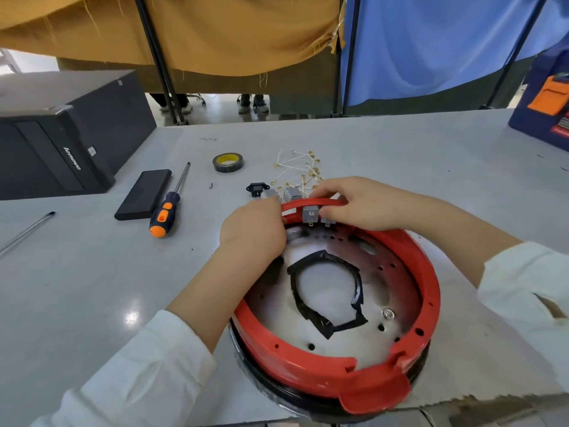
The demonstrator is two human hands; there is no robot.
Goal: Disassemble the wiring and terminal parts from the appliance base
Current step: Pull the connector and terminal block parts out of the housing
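Surface (385,149): grey, holds red base (428,272), loose wires (295,169)
Left hand (254,231): fingers curled on rim
Right hand (354,204): fingers pinch grey terminal block (310,214)

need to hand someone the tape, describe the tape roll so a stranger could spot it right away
Start at the round red appliance base near the table's front edge and look beyond its far rim, slightly left. The tape roll lies flat beside the loose white wires, the only black ring with a yellow core.

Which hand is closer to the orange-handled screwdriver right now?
Left. The left hand is at the red base rim, just right of the screwdriver without touching it; the right hand grips the rim farther right.
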